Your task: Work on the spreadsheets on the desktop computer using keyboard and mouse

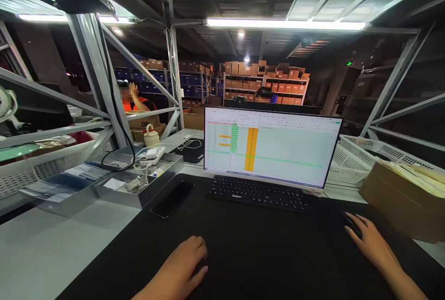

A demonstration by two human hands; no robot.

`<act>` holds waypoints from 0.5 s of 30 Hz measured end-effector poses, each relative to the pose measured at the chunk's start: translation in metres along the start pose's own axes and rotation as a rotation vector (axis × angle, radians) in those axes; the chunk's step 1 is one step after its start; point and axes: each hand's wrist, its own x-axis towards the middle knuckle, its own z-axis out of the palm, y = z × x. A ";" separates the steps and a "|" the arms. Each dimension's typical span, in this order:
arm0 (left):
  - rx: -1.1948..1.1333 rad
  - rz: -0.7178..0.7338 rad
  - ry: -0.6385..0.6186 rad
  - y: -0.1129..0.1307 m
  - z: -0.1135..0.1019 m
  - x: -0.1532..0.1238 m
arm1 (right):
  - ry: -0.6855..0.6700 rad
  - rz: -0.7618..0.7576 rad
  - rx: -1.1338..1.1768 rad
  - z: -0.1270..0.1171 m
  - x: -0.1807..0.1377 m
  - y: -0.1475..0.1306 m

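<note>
My right hand (373,246) rests over a black computer mouse (352,223) on the right part of the black desk mat (264,253). Its fingers lie along the mouse and hide part of it. On the near side of the mat is my left hand (186,265), with nothing in it, fingers loosely bent and thumb apart. Beyond the hands, a black keyboard (259,194) lies below a monitor (271,147) that displays a spreadsheet with orange and green cells. A dark phone (173,199) lies flat to the left of the keyboard.
Metal trays (139,184) with papers and small packets stand at left, near a cream jug-like container (151,137). At right are a cardboard box (403,198) of envelopes and white baskets (351,161). Metal posts frame the desk. A person (134,100) in orange is beyond.
</note>
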 end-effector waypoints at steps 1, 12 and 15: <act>0.006 -0.009 -0.010 0.001 0.000 0.000 | 0.001 0.001 0.001 0.001 0.000 0.001; 0.055 -0.062 -0.059 0.008 -0.001 0.005 | 0.016 -0.005 0.016 0.002 0.002 0.003; 0.050 -0.080 -0.059 0.011 -0.002 0.005 | 0.025 -0.006 0.014 0.006 0.004 0.007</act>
